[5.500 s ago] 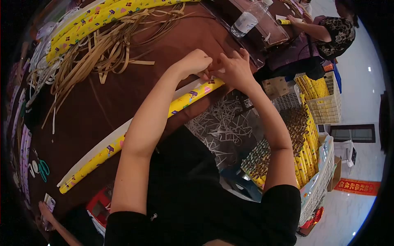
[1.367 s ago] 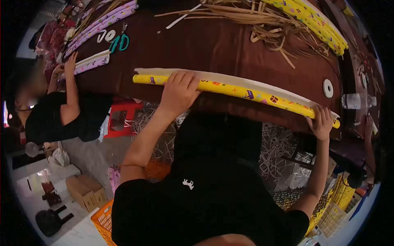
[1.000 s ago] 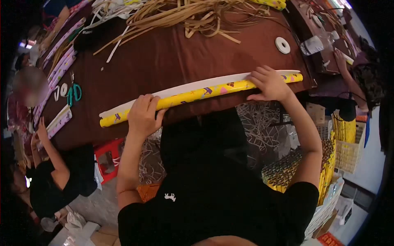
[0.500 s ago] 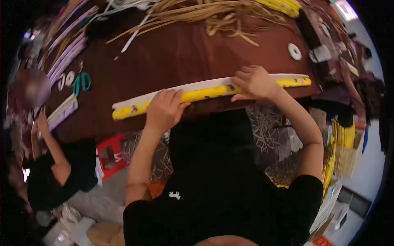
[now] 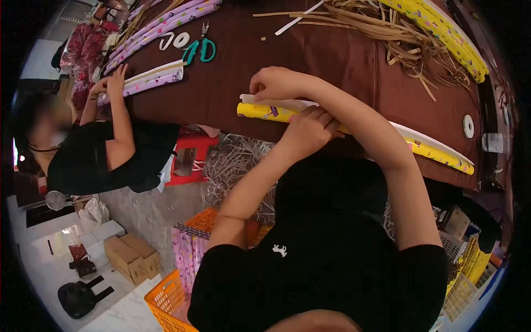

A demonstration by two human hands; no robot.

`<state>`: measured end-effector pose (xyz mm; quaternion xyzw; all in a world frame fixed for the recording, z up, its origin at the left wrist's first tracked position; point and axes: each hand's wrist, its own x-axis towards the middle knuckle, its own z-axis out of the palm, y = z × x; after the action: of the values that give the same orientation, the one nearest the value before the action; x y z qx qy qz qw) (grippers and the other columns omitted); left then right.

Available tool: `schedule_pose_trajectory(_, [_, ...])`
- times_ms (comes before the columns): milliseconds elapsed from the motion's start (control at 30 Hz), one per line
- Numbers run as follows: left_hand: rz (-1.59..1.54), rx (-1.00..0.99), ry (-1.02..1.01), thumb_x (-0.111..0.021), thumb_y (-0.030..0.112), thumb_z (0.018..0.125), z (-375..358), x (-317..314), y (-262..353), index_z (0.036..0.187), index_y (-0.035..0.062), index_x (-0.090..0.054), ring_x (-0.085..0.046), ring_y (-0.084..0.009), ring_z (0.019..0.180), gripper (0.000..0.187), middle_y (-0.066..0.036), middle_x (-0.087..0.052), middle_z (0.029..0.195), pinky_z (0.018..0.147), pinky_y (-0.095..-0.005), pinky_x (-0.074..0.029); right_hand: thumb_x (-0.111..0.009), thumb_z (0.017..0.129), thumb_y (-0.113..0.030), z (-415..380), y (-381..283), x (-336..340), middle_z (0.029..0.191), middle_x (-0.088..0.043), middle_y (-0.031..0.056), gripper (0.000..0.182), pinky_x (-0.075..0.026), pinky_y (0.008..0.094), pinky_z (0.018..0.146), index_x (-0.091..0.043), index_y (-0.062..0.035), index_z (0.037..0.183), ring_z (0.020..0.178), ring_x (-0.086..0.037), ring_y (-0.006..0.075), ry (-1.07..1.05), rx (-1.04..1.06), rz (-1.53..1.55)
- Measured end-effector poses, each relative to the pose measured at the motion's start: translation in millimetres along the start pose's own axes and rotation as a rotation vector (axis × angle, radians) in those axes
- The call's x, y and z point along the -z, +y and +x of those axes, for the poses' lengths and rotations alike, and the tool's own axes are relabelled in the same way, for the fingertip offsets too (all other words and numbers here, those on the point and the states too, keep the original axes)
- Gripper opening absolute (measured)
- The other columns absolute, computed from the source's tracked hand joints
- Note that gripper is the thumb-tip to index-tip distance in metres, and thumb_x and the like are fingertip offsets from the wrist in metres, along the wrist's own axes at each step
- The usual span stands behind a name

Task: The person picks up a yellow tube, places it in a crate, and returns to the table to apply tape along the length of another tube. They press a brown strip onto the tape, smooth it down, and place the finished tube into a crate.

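Observation:
A long roll of yellow patterned wrapping paper (image 5: pixel 442 156) lies along the near edge of the table, its white edge standing up along the far side. My left hand (image 5: pixel 311 131) grips the roll left of its middle, fingers bent over the top. Crossing above it, my right arm reaches to the roll's left end. There my right hand (image 5: pixel 279 84) is closed, its fingertips curled down at the white edge; whether they pinch it is partly hidden. My right forearm covers part of the roll's middle.
Brown paper strips (image 5: pixel 381 33) and more yellow rolls (image 5: pixel 442 36) lie at the back. Green-handled scissors (image 5: pixel 199 51) and a white tape roll (image 5: pixel 181 39) sit left; another tape roll (image 5: pixel 468 126) is right. A co-worker (image 5: pixel 105 149) handles a purple roll (image 5: pixel 155 80) at left.
My right hand has moved from the right part of the roll across to its left end, passing over my left arm. My left hand stays on the roll. The view has swung left.

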<state>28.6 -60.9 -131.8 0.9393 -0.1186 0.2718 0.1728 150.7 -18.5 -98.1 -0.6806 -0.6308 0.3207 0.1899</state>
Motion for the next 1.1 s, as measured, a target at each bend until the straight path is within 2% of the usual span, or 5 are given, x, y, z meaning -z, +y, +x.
schedule_pose_trajectory(400, [-0.005,0.105,-0.046,-0.075,0.021,0.075,5,14,16,0.091,0.0035,-0.068,-0.059,-0.0296,0.099,0.024,-0.011,-0.063,0.097,0.088,-0.0415,-0.047,-0.07,0.08,-0.007,2,23,-7,0.086,-0.068,0.0096,0.021,-0.05,0.0339,0.074,-0.068,-0.0051,0.101,0.081,-0.063,0.0181,0.015,0.266,0.459])
schedule_pose_trajectory(633, [0.214,0.631,0.49,-0.069,0.008,0.079,-39,47,-22,0.102,0.0037,-0.068,-0.058,-0.0288,0.104,0.023,-0.008,-0.068,0.098,0.099,-0.0418,-0.037,-0.066,0.08,0.001,-1,22,-12,0.08,-0.064,0.0037,0.015,-0.049,0.0273,0.073,-0.063,-0.001,0.095,0.074,-0.059,0.0109,0.072,0.255,0.511])
schedule_pose_trajectory(767, [0.221,0.933,0.453,-0.064,0.005,0.08,-56,61,-62,0.118,0.0038,-0.062,-0.06,-0.0288,0.101,0.037,-0.009,-0.069,0.094,0.097,-0.0408,-0.04,-0.066,0.08,0.001,-4,17,-10,0.079,-0.063,0.0028,0.011,-0.048,0.0276,0.072,-0.06,-0.0003,0.088,0.074,-0.058,0.0099,0.092,0.216,0.522])
schedule_pose_trajectory(1000, [-0.403,1.147,0.425,-0.063,-0.002,0.079,-57,74,-86,0.122,-0.0005,-0.059,-0.065,-0.0131,0.08,0.044,-0.009,-0.072,0.084,0.079,-0.0285,-0.05,-0.065,0.082,-0.003,-10,11,-13,0.08,-0.062,0.0047,0.008,-0.048,0.0295,0.07,-0.058,-0.0018,0.086,0.073,-0.059,0.0141,0.119,0.249,0.457])
schedule_pose_trajectory(1100, [-0.561,1.218,0.441,-0.062,-0.005,0.079,-55,75,-86,0.128,-0.001,-0.054,-0.066,-0.0114,0.079,0.05,-0.011,-0.072,0.087,0.077,-0.025,-0.051,-0.068,0.083,-0.019,-20,-4,-13,0.082,-0.057,0.0058,0.015,-0.047,0.0368,0.072,-0.062,-0.0061,0.085,0.081,-0.059,0.0247,0.442,0.481,-0.022])
